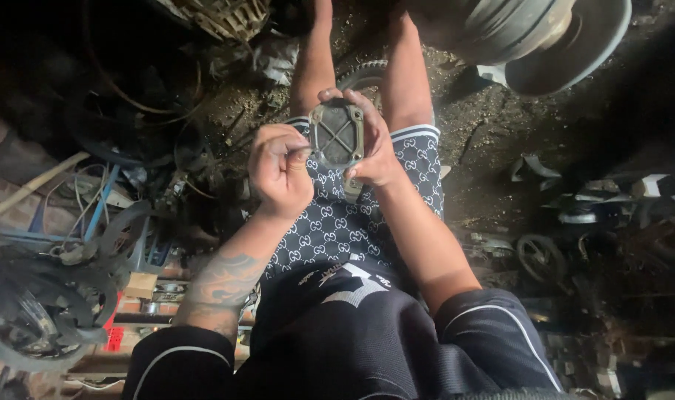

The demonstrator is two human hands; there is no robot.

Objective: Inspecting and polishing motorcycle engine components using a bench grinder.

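Floor: dirt (493, 141), cluttered with wheels (34, 311).
Right hand (378, 144): clasps cover (336, 135), ribs facing up for view.
Left hand (278, 167): fingertips pinching cover's edge.

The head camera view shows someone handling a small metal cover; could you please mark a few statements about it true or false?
1. The right hand holds the metal cover. True.
2. The cover is round and red. False: it is roughly rectangular and grey, with an X-shaped rib.
3. The left hand pinches at the cover's edge. True.
4. The cover lies on the ground. False: it is held up above the patterned shorts.
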